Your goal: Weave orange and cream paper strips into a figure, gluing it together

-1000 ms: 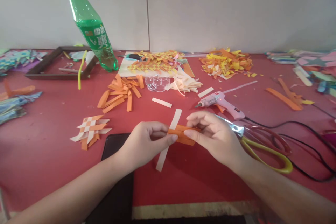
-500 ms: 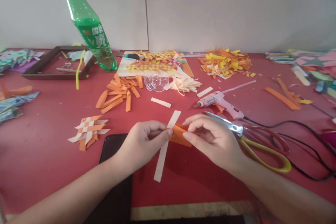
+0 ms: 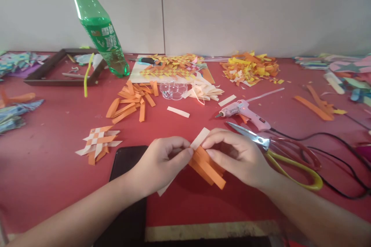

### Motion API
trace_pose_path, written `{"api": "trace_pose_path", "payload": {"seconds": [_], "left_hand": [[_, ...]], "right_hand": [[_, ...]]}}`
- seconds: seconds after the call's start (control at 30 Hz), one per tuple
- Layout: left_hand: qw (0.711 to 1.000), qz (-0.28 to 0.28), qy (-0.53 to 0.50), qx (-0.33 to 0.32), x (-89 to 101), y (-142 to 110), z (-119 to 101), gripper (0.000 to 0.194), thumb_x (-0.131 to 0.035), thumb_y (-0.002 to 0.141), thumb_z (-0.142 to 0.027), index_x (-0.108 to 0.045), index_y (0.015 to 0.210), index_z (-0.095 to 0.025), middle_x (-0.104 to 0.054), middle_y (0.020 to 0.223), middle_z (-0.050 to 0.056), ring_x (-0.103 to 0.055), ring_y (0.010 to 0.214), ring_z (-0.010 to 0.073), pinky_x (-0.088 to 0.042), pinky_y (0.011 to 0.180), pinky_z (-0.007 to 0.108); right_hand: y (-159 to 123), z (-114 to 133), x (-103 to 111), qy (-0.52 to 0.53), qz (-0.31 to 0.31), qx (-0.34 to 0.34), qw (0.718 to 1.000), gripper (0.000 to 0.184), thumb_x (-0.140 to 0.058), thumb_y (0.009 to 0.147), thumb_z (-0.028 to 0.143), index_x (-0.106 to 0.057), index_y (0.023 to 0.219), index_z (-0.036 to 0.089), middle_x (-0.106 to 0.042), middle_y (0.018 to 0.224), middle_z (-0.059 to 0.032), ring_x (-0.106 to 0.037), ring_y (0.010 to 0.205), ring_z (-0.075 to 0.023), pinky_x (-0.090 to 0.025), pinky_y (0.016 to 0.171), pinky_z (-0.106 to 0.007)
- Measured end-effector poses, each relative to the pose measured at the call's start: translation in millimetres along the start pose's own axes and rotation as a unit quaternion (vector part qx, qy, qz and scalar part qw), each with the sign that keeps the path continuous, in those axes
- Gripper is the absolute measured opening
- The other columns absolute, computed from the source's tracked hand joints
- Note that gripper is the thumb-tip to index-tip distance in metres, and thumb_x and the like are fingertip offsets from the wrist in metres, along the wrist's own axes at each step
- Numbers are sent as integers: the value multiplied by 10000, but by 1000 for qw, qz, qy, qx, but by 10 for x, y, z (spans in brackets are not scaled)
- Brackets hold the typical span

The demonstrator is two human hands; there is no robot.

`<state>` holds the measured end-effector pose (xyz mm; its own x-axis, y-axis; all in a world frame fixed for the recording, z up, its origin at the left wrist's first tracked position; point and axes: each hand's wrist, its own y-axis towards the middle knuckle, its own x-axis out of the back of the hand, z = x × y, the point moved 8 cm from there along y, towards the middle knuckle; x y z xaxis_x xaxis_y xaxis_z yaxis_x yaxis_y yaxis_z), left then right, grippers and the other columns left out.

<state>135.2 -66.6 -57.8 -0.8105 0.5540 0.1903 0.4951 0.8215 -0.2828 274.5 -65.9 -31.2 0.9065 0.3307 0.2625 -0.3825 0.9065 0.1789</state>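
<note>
Both hands meet over the red table (image 3: pixel 52 173) near its front edge. My left hand (image 3: pixel 162 162) pinches a cream paper strip (image 3: pixel 199 138) where it crosses a small bundle of orange paper strips (image 3: pixel 209 168). My right hand (image 3: pixel 237 158) grips the same bundle from the right, fingers curled over its top. The orange strips slant down to the right below my fingers. The cream strip's lower end pokes out under my left hand.
A woven orange-and-cream piece (image 3: pixel 99 142) lies at the left, a black phone (image 3: pixel 127 185) under my left forearm. Scissors (image 3: pixel 278 150), a pink glue gun (image 3: pixel 246 112) and its black cord lie to the right. Loose orange strips (image 3: pixel 130 102), a green bottle (image 3: pixel 100 27), a wooden frame (image 3: pixel 60 67) and paper scraps (image 3: pixel 249 67) sit behind.
The orange strips have swung from lying across to slanting down to the right. The cream strip has tilted, and less of its lower end shows below my left hand.
</note>
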Motion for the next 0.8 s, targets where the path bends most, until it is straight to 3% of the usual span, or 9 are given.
{"api": "trace_pose_path", "payload": {"seconds": [0.27,0.57,0.8], "left_hand": [[1000,23,9,-15,-20,-11,11,315,-448,932,-420,-544,751,-180,-490,657,-33,-455,619,113,-368,582,233],[996,27,82,-27,-46,-20,-18,307,-431,945,-409,-557,778,-183,-438,638,-51,-372,581,98,-303,524,219],[997,38,63,-7,-79,-53,32,316,-406,951,-415,-497,734,-202,-390,596,-56,-354,517,93,-271,466,217]], "right_hand": [[7,30,-50,-1,44,54,998,221,-578,873,118,-679,994,272,-684,978,-20,-664,899,-137,-535,800,-284],[14,-14,-74,22,40,-14,999,80,-608,881,243,-668,930,224,-704,945,-46,-680,873,-155,-557,741,-279],[16,-44,-80,-12,24,-50,998,76,-610,879,259,-675,891,222,-698,868,-21,-665,797,-136,-533,708,-250]]}}
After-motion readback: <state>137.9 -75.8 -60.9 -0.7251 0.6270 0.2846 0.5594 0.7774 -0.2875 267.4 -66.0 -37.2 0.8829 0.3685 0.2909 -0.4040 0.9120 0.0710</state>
